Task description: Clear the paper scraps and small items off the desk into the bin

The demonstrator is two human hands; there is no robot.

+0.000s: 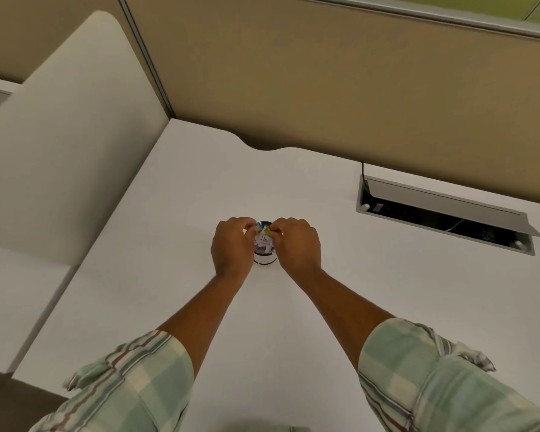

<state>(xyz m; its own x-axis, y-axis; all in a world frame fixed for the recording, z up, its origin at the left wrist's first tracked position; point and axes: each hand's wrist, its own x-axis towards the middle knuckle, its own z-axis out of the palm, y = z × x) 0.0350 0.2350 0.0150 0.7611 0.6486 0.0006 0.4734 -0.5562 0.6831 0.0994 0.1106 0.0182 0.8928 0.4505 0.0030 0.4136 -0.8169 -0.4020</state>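
Paper scraps point(264, 241) filled the small round bin point(265, 258), which stood mid-desk point(169, 275), well clear of every edge. A coloured scrap point(262, 228) sat at the bin's mouth, pinched between the fingertips of the left hand point(231, 247) and the right hand point(298, 243), one hand either side of the bin. Judged feather-light, limp, easily crushed; the pinch at its edges suits it (no force needed). Rest of the desk appeared bare of scraps; cable hatch point(443, 213) open toward the far right corner.
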